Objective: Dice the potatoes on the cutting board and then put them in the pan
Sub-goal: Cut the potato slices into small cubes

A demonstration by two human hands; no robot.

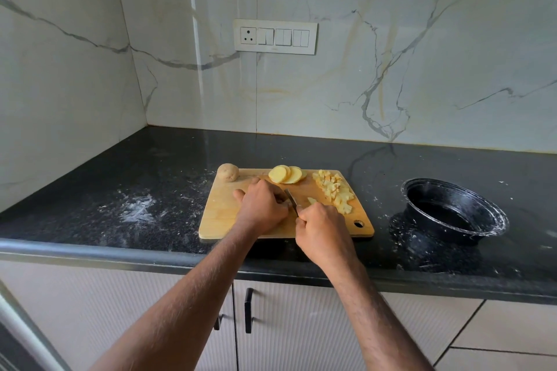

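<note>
A black speckled desk (150, 178) runs across the view, its surface dusted with white smears and flecks, thickest at the left and near the right end. Its front edge is rounded and grey. Behind it stands a wall of pale marble slabs (391, 54) with grey and tan veins, meeting a second marble wall (60, 69) in the left corner. A white switch plate (275, 36) is set in the back wall, with one socket at its left and rocker switches beside it. Below the desk are pale ribbed cabinet doors (286, 328) with black handles (248, 310)
</note>
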